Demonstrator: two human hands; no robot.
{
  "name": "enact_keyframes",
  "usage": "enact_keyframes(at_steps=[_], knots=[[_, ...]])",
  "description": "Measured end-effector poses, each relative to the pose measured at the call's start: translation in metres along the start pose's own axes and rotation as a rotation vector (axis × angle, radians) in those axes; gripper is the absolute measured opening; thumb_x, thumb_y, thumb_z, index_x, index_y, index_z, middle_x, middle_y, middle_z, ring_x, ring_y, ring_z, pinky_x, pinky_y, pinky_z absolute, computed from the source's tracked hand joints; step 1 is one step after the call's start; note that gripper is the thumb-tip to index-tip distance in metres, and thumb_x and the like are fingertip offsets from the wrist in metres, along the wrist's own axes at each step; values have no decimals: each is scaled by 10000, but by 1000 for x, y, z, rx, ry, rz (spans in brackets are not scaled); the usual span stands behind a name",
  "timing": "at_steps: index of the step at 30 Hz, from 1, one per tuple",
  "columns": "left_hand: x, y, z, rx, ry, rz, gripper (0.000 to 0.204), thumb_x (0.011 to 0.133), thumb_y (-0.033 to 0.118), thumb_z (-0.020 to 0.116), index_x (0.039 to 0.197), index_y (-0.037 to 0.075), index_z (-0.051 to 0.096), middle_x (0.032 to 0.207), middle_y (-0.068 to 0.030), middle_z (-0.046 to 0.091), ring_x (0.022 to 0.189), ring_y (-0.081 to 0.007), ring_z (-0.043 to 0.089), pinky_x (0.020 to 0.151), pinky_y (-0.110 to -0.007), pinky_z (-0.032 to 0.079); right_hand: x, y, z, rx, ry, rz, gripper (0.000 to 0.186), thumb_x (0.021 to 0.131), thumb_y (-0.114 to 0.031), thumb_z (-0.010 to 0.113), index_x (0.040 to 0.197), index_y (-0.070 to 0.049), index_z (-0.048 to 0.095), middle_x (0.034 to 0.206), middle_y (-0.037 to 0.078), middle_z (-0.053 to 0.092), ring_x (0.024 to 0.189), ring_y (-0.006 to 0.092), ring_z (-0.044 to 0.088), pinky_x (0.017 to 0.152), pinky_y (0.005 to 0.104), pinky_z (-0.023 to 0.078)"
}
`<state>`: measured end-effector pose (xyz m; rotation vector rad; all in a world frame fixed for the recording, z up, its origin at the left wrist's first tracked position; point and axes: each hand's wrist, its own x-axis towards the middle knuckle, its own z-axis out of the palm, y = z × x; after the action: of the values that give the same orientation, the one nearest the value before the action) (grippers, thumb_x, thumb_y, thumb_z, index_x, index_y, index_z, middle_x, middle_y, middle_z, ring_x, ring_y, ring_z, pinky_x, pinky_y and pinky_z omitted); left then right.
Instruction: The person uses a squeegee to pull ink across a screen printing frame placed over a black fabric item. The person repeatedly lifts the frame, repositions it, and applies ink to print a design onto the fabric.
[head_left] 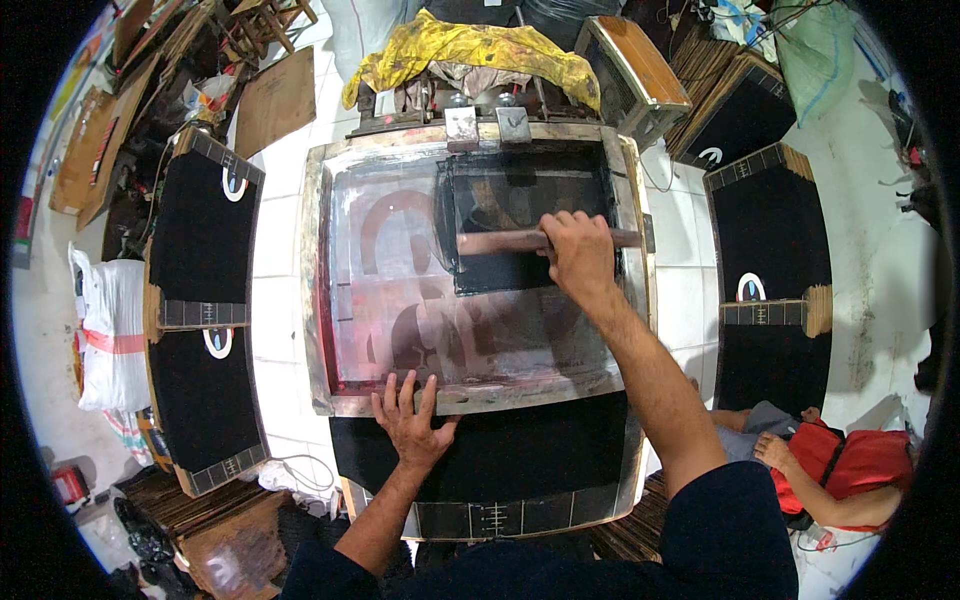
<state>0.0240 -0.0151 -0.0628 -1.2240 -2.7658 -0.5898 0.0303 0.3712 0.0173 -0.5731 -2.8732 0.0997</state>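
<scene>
A screen printing frame (318, 270) with a pale mesh, dark stencil shapes and red staining lies on a board with black fabric (480, 440) showing below it. My right hand (578, 250) grips a wooden squeegee (495, 241) across the upper right part of the mesh, over a dark ink-covered rectangle (510, 275). My left hand (413, 430) rests with spread fingers on the frame's lower edge. Two metal clamps (461, 125) hold the frame's far edge.
Boards with black fabric and white oval shapes flank me on the left (200, 380) and right (770, 220). A yellow stained cloth (450, 50) covers equipment behind. A wooden-topped stand (645, 65) is at back right. Another person (830, 480) is at lower right.
</scene>
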Motion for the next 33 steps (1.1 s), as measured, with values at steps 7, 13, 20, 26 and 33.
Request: enact_keyframes(at_steps=[7, 13, 20, 26, 33], knots=[[-2, -1, 2, 25, 19, 3, 776, 716, 432, 891, 1405, 164, 656, 1522, -100, 537, 1502, -372, 369, 1255, -619, 114, 87, 34, 19, -10, 141, -64, 306, 745, -142, 830, 1006, -136, 671, 986, 70, 715, 1013, 292, 690, 834, 476, 475], [-3, -3, 6, 78, 9, 16, 787, 719, 461, 885, 1407, 153, 656, 1525, -103, 545, 1501, -375, 374, 1255, -615, 105, 110, 44, 33, -52, 109, -26, 358, 723, -162, 859, 1029, -132, 676, 1009, 53, 722, 1016, 275, 693, 856, 456, 493], [-1, -1, 5, 13, 40, 16, 796, 704, 437, 915, 1407, 169, 657, 1513, -97, 545, 1504, -365, 362, 1248, -627, 118, -23, -8, 2, -26, 29, 14, 340, 737, -86, 807, 1040, -115, 658, 1011, 66, 682, 986, 282, 651, 835, 448, 462], [1, 3, 4, 23, 72, 24, 784, 698, 423, 915, 1392, 159, 662, 1476, -102, 557, 1484, -356, 377, 1246, -628, 138, -69, -27, 4, 21, 131, -5, 233, 809, -38, 718, 1025, -107, 666, 1004, 48, 671, 966, 255, 631, 835, 412, 450], [28, 1, -33, -128, -72, 84, 567, 647, 335, 906, 1136, 105, 735, 1047, -73, 620, 1046, -300, 566, 982, -520, 390, -52, -17, -4, 23, 192, -11, 194, 830, -78, 695, 1018, -125, 680, 935, 64, 679, 933, 280, 632, 827, 443, 448]])
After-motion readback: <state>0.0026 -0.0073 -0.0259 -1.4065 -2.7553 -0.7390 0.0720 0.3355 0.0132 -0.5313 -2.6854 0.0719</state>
